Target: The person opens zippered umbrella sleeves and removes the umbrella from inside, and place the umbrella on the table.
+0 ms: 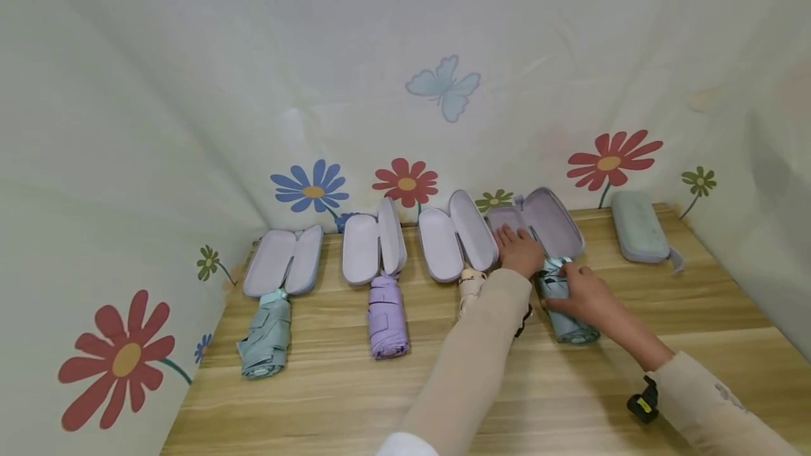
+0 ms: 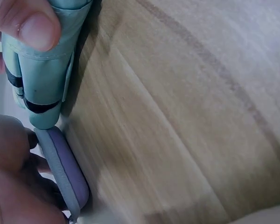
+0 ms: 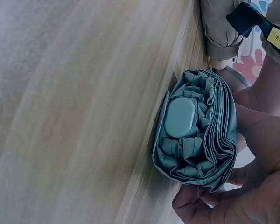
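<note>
My right hand (image 1: 586, 294) grips a blue-green folded umbrella (image 1: 566, 326), thumb on one side and fingers on the other. The umbrella's rolled end and pale oval tip (image 3: 179, 116) face the right wrist camera. Its other end lies against an open zip case (image 1: 552, 220) with a greyish lilac lining. My left hand (image 1: 521, 252) rests on the left half of that case, fingers stretched over the lining. In the left wrist view the left hand (image 2: 9, 163) is beside the case's edge (image 2: 67, 168), and its fingertips are partly hidden.
Further left, three open cases stand in a row, each above a folded umbrella: green (image 1: 266, 340), purple (image 1: 388, 319) and beige (image 1: 470, 287), the last partly covered by my left sleeve. A closed green case (image 1: 638, 225) lies at the right. A flowered curtain (image 1: 355, 90) encloses the wooden table (image 1: 329, 400).
</note>
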Demonstrator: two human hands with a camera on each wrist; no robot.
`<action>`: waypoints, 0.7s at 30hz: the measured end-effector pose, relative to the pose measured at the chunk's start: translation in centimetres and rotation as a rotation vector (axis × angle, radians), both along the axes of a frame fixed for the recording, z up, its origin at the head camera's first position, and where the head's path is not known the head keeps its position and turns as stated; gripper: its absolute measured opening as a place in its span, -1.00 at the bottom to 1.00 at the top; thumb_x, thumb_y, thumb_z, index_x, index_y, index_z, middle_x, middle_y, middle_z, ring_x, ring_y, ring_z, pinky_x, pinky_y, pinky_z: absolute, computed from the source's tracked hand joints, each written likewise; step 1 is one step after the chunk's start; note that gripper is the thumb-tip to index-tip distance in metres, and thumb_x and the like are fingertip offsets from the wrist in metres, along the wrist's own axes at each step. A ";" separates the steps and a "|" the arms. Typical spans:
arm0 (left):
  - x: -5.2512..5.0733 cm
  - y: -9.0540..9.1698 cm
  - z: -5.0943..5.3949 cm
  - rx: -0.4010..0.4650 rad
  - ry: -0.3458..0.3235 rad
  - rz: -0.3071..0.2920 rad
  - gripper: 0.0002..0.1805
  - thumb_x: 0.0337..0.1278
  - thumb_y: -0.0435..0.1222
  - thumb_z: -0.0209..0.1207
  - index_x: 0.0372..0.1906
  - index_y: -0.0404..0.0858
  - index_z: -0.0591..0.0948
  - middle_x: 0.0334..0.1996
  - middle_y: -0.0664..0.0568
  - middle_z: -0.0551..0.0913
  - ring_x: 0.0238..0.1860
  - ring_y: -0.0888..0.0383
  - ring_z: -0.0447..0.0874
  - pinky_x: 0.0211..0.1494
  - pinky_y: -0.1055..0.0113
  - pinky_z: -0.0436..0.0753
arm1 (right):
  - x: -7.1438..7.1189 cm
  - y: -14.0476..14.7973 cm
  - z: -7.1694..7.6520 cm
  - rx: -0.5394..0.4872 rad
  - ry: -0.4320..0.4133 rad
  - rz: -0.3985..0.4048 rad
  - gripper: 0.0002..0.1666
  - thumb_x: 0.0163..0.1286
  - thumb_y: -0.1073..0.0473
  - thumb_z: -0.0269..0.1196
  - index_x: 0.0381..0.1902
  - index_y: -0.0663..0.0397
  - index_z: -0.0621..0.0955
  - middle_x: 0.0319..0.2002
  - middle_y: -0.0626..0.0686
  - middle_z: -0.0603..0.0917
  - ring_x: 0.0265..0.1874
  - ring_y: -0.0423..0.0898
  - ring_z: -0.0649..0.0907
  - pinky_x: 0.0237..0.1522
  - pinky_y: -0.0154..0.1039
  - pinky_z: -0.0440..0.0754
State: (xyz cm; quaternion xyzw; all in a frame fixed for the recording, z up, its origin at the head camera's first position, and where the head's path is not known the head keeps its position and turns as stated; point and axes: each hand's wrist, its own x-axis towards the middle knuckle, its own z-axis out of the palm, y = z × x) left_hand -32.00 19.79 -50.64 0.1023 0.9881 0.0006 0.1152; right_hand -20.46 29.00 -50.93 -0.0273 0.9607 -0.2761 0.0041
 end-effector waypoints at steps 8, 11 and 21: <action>-0.1 -0.4 1.0 -0.017 -0.026 0.018 -0.32 0.53 0.05 -0.13 0.62 -0.07 0.16 0.58 -0.10 0.12 0.58 -0.03 0.04 0.58 0.09 0.02 | 0.1 -0.4 -0.3 -0.002 0.027 0.012 -0.20 0.20 -0.04 0.50 0.06 0.51 0.44 -0.15 0.48 0.54 -0.21 0.29 0.61 -0.21 0.18 0.58; 0.0 -0.3 1.7 0.049 -0.014 0.007 -0.34 0.54 0.05 -0.17 0.60 -0.09 0.20 0.55 -0.09 0.20 0.54 -0.03 0.14 0.53 0.09 0.17 | 0.2 0.0 -0.3 -0.029 0.030 0.026 -0.23 0.25 -0.05 0.47 0.07 0.49 0.45 -0.14 0.47 0.57 -0.19 0.30 0.62 -0.18 0.18 0.59; 0.8 -0.9 4.2 0.209 0.100 -0.148 -0.39 0.58 0.06 -0.19 0.51 -0.16 0.33 0.38 -0.03 0.41 0.36 -0.01 0.39 0.31 0.12 0.47 | 0.3 5.5 2.1 -0.044 0.120 0.036 -0.59 0.47 0.20 0.25 0.01 0.55 0.58 -0.13 0.49 0.67 -0.18 0.38 0.69 -0.19 0.21 0.65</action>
